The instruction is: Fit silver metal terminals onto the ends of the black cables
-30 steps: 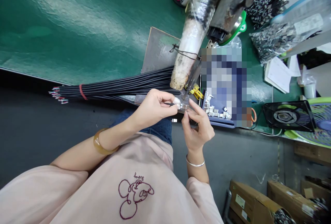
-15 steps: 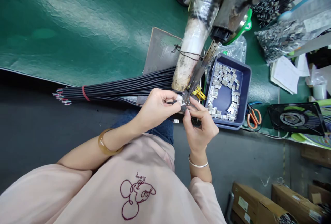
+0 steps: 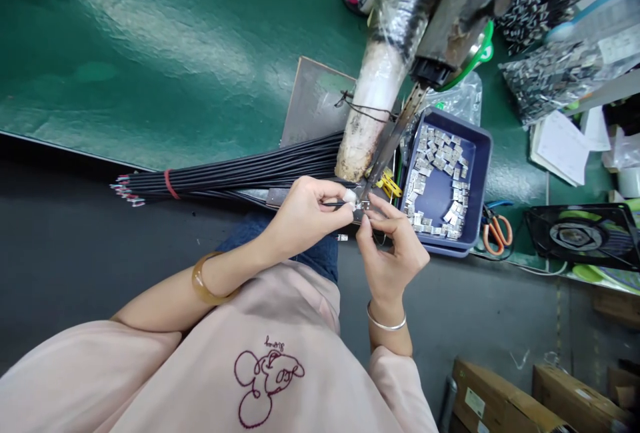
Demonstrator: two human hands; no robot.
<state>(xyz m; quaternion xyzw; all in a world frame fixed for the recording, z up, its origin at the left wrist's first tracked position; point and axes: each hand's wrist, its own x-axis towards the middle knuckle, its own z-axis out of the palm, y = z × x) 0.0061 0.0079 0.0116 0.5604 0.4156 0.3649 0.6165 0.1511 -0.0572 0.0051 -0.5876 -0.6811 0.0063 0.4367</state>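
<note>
My left hand (image 3: 313, 209) pinches a thin black cable (image 3: 334, 204) close to its end; a white wrap (image 3: 350, 197) covers one fingertip. Facing it, the thumb and fingers of my right hand (image 3: 394, 243) close on a small silver metal connector (image 3: 365, 206). The cable end and the connector meet just under the tip of a soldering iron (image 3: 393, 143) that slants down from above. Whether wires and connector are joined is too small to make out. Behind my left hand lies a bundle of black cables (image 3: 250, 169) with a red band (image 3: 171, 184).
A blue tray (image 3: 479, 179) of loose metal connectors stands right of my hands. Beyond it lie orange-handled pliers (image 3: 497, 234) and a black fan (image 3: 575, 234). A white, plastic-wrapped tube (image 3: 367, 106) hangs over the work spot. Cardboard boxes (image 3: 500, 396) sit on the floor.
The whole view has shifted slightly, so things appear a little lower and to the right. Both hands keep their pinch at the iron tip, with hardly any movement.
</note>
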